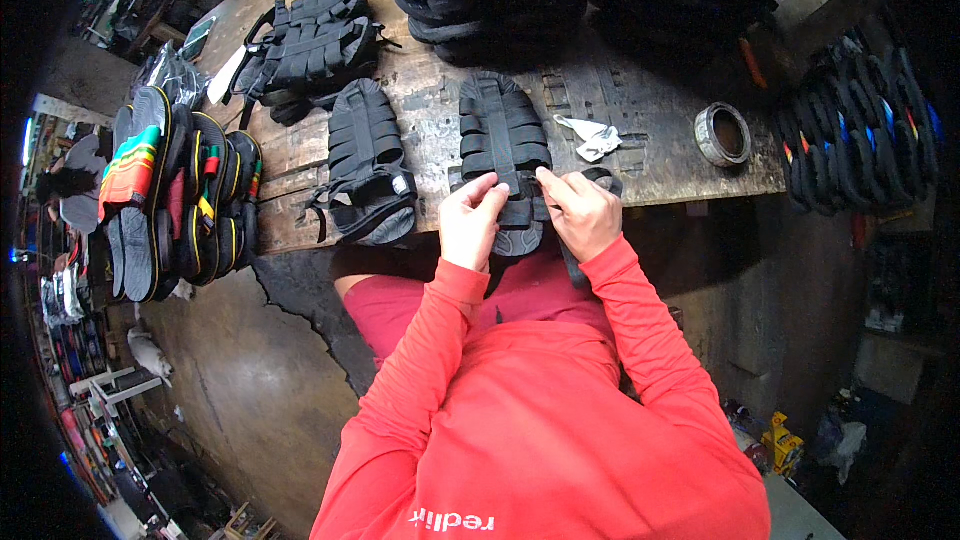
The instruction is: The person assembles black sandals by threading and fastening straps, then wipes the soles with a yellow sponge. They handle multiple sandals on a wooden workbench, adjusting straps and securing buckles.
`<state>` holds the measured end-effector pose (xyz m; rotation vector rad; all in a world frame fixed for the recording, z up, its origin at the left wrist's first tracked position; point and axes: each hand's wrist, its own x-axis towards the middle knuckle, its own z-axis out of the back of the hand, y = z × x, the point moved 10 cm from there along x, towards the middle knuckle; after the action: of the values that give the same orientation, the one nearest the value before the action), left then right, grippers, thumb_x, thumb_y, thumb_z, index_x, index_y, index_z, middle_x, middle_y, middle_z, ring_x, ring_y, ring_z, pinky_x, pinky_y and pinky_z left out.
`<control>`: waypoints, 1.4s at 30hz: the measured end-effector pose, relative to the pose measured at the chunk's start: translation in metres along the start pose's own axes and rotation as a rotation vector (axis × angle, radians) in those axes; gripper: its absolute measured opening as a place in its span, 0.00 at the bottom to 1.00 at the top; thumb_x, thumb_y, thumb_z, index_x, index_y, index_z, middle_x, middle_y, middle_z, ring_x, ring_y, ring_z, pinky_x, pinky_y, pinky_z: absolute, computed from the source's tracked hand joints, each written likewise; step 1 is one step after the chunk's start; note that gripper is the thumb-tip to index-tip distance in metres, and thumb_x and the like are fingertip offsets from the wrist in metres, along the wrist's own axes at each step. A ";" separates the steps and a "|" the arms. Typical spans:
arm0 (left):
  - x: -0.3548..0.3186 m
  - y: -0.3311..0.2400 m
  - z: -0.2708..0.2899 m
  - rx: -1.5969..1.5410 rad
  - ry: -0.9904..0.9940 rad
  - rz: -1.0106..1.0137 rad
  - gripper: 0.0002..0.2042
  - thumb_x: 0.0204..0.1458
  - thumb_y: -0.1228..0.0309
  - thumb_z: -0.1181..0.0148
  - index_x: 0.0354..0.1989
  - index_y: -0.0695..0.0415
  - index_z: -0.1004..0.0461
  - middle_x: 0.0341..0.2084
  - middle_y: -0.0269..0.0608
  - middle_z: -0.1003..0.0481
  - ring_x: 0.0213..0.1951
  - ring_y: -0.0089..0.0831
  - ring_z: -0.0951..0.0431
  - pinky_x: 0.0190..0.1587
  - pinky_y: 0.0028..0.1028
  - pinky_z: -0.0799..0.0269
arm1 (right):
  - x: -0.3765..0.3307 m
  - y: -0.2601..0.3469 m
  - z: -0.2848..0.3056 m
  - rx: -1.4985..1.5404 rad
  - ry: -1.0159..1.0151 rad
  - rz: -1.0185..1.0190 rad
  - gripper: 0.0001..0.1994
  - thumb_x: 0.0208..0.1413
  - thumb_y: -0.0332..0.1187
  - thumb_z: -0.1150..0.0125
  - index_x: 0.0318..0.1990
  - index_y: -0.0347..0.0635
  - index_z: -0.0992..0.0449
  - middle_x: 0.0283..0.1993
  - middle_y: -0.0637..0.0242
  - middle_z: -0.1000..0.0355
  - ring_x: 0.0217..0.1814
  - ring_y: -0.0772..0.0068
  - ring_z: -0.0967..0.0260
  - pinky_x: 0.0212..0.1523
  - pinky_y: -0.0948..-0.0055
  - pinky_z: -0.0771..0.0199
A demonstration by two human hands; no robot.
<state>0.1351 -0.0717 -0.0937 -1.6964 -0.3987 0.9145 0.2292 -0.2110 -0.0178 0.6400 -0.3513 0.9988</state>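
Note:
A black multi-strap sandal (488, 120) lies on the wooden bench in front of me, its toe pointing away and its heel jutting over the near edge. My left hand (472, 222) is closed at the left of its ankle strap, thumb and forefinger pinching it. On the other side, my right hand (585, 215) pinches the same strap between its fingertips. Something black (604, 180) shows behind my right hand, mostly hidden by it. To the left rests a second black sandal (365, 140), its straps loose near the heel.
Piled black sandals (310, 45) stand at the far left of the bench (660, 155), with taller dark stacks (480, 0) behind. A crumpled white scrap (592, 137) and a round tin (722, 135) lie to the right. Colourful-strapped slippers (150, 190) crowd the left edge; more footwear (855, 130) lines the right.

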 end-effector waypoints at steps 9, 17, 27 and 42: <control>0.006 -0.004 0.000 -0.020 0.027 -0.064 0.09 0.54 0.69 0.35 0.40 0.61 0.20 0.28 0.29 0.24 0.25 0.15 0.30 0.25 0.18 0.33 | -0.004 -0.001 -0.001 0.107 0.008 -0.028 0.13 0.52 0.27 0.33 0.46 0.47 0.18 0.27 0.66 0.30 0.25 0.61 0.27 0.26 0.65 0.27; 0.016 0.003 -0.002 0.082 0.170 0.102 0.08 0.55 0.65 0.37 0.33 0.56 0.21 0.23 0.26 0.27 0.21 0.14 0.33 0.22 0.18 0.39 | -0.006 -0.017 -0.009 0.403 0.023 -0.164 0.11 0.53 0.29 0.32 0.45 0.47 0.18 0.33 0.63 0.25 0.31 0.60 0.24 0.31 0.66 0.24; 0.026 0.007 -0.009 0.148 0.314 0.183 0.08 0.54 0.65 0.32 0.32 0.55 0.22 0.19 0.24 0.31 0.14 0.15 0.37 0.17 0.19 0.45 | -0.011 -0.033 -0.010 0.547 -0.004 -0.368 0.10 0.55 0.28 0.32 0.45 0.42 0.18 0.39 0.58 0.21 0.39 0.60 0.21 0.39 0.68 0.23; -0.004 0.018 -0.026 -0.464 0.311 0.541 0.06 0.60 0.68 0.42 0.41 0.55 0.28 0.31 0.45 0.19 0.21 0.30 0.22 0.20 0.24 0.28 | -0.032 -0.049 -0.032 0.734 -0.058 -0.641 0.13 0.56 0.32 0.31 0.48 0.41 0.19 0.32 0.71 0.22 0.25 0.86 0.37 0.26 0.79 0.34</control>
<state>0.1486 -0.0973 -0.1064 -2.4015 0.0792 0.9603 0.2545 -0.2307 -0.0763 1.3446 0.1949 0.4638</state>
